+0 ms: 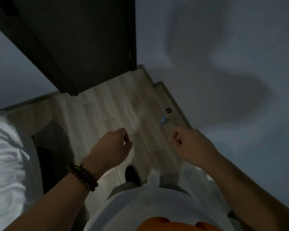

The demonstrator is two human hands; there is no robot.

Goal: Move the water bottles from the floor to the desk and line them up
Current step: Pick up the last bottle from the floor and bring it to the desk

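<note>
One small clear water bottle (162, 119) with a pale blue tint lies on the light wood floor (107, 110), close to the white wall on the right. Both hands hang in front of my body, above the floor. My left hand (114, 144) has loosely curled fingers and holds nothing; a dark bead bracelet sits on its wrist. My right hand (188, 144) is also loosely curled and holds nothing. It is nearer to the bottle, which lies a little beyond and to the left of its knuckles. No desk is in view.
A dark door (83, 47) stands ahead at the end of the floor. A bed with white sheets (5, 155) fills the left side. The white wall (223, 64) runs along the right. A small black round object (168, 110) sits beside the bottle.
</note>
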